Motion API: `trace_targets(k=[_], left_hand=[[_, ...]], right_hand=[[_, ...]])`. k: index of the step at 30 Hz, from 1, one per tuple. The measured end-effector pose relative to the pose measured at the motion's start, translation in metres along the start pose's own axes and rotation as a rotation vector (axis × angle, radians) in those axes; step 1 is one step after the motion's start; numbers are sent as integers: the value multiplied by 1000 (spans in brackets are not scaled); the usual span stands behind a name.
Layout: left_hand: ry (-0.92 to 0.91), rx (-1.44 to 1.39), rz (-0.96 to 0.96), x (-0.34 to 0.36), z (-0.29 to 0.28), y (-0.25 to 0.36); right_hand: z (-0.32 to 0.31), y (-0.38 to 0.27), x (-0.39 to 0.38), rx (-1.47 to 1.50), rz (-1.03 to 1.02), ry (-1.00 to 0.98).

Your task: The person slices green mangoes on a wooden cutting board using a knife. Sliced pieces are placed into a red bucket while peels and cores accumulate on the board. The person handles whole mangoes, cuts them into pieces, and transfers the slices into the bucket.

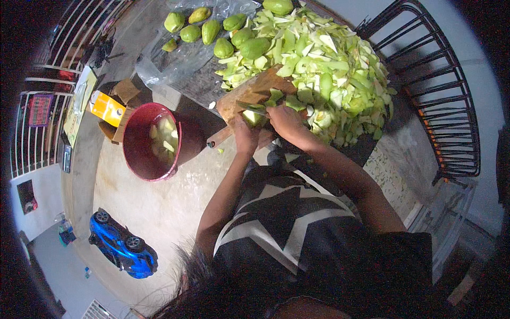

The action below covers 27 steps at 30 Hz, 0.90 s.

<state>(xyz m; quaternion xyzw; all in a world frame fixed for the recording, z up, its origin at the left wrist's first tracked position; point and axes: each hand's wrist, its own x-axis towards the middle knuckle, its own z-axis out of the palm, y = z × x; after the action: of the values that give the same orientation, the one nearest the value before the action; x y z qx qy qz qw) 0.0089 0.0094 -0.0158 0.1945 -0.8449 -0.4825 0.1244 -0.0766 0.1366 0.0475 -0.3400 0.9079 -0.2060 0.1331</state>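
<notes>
My left hand (246,136) is closed around a partly peeled green fruit (254,118), its pale flesh showing; it looks like an unripe mango. Across the fruit's top lies the blade of a knife (251,108), gripped in my right hand (287,122). Both hands work above the near side of a wooden board (241,97). Cut green peel pieces (305,94) lie at the board's right end. A large heap of green and white peelings (329,69) spreads beyond and to the right. My fingers hide the knife's handle.
Several whole green fruits (210,32) lie on clear plastic (159,66) at the far left. Pale pieces sit in a red bucket (132,143) left of my hands. Beside it is an orange-and-white carton (108,109). A blue toy car (119,247) lies lower left; a black metal rack (425,80) stands right.
</notes>
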Motion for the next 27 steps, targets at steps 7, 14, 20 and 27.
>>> trace_targets(k=[7,14,20,27], left_hand=[[57,16,34,-5,6,-10],[-23,-165,-1,-10,-2,-14],[-16,-250,-42,-20,-3,5],[-14,-78,24,-22,-6,15]], right_hand=[[22,24,21,77,132,-65],[36,28,-5,223,233,121],[-5,2,-38,97,116,105],[8,9,-32,84,114,90]])
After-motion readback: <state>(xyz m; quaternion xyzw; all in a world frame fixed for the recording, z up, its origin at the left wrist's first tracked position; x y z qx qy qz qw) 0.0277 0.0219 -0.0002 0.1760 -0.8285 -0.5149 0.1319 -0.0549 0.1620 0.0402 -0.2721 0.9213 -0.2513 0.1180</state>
